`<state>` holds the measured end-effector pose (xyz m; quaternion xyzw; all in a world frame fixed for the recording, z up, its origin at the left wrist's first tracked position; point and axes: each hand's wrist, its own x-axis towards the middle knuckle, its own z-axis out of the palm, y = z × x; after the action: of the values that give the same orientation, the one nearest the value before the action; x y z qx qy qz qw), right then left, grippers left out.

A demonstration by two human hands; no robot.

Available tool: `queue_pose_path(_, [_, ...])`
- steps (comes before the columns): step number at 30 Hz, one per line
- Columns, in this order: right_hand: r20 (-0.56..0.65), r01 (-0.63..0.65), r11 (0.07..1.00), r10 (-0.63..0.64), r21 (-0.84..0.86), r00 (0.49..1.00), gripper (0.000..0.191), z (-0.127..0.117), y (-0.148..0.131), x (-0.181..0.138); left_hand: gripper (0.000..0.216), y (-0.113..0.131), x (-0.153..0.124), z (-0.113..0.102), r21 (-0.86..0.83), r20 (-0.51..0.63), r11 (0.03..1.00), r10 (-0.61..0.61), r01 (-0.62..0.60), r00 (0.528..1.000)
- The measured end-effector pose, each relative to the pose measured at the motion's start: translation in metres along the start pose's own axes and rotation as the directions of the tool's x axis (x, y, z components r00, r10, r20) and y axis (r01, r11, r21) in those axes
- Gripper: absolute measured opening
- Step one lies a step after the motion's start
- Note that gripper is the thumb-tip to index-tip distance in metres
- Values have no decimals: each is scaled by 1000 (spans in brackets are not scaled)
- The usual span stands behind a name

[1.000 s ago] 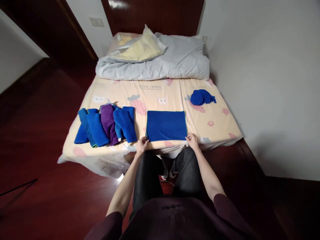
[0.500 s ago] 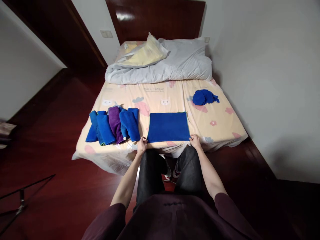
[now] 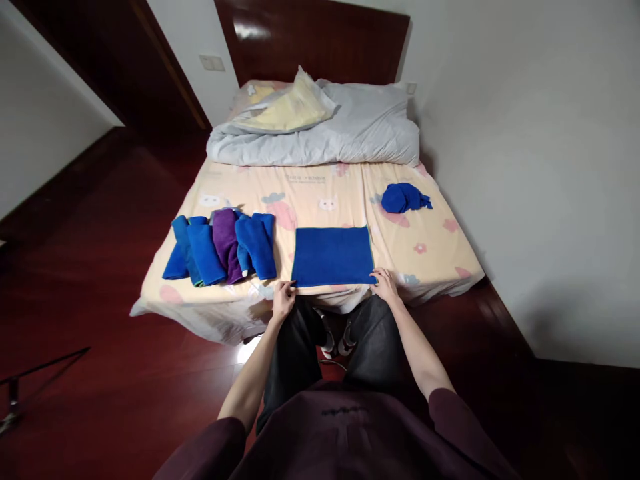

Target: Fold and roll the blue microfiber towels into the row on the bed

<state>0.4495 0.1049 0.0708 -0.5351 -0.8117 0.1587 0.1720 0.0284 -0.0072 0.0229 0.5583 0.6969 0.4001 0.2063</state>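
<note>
Towel (image 3: pixel 333 256), blue, flat on bed (image 3: pixel 430 247); left hand (image 3: pixel 283 298), right hand (image 3: pixel 385 283) pinching its 2 near corners.

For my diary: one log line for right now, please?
left hand: near-left corner of flat blue towel | right hand: near-right corner | folded towels: row at left | crumpled towel: far right

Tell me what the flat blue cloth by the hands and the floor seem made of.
The flat blue cloth looks like soft matte towelling, perhaps microfibre: no sheen, lying limp on the bed sheet. The floor looks like polished dark red wood or laminate: glossy, with a bright reflection.
</note>
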Motion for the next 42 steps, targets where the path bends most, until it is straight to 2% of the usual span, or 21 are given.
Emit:
queue_pose_path(2, [65, 75, 997, -76, 17, 995, 37, -1, -2, 3, 36, 1, 0, 2, 0, -39, 1000, 4, -4, 999])
queue_pose_path(5, [101, 81, 996, -86, 49, 991, 40, 1, -4, 8, 35, 4, 5, 2, 17, -68, 1000, 20, -19, 997])
queue_pose_path(11, [25, 17, 989, -21, 144, 999, 37, 9, 2, 14, 28, 8, 18, 3, 94, -114, 994, 71, -61, 991])
queue_pose_path(15, [-10, -34, 986, 36, 163, 999, 39, 14, 6, 18, 34, 1, 27, 6, 21, -38, 987, 162, -162, 986])
queue_pose_path(18, [-35, -64, 986, 70, 155, 997, 37, 17, 8, 21, 43, -6, 33, 9, -33, 35, 996, 90, -89, 995])
queue_pose_path(21, [-50, -81, 983, 91, 167, 995, 35, 19, 8, 25, 47, -9, 36, 10, -23, 32, 1000, -4, 5, 999])
queue_pose_path(29, [-105, -151, 966, 176, 212, 979, 33, 14, 1, 18, 44, 4, 26, -2, 53, -2, 999, -3, 4, 1000])
queue_pose_path(34, [-122, -128, 965, 159, 227, 980, 34, 10, -2, 11, 39, 15, 19, -4, 78, -35, 997, 1, 2, 999])
queue_pose_path(39, [-118, -120, 911, 180, 395, 977, 34, 8, -1, 15, 39, 19, 19, -3, -34, -1, 996, 78, -78, 997])
queue_pose_path(42, [-79, -144, 855, 211, 499, 974, 35, 12, 2, 21, 40, 18, 23, -2, -95, 51, 994, 64, -59, 997])
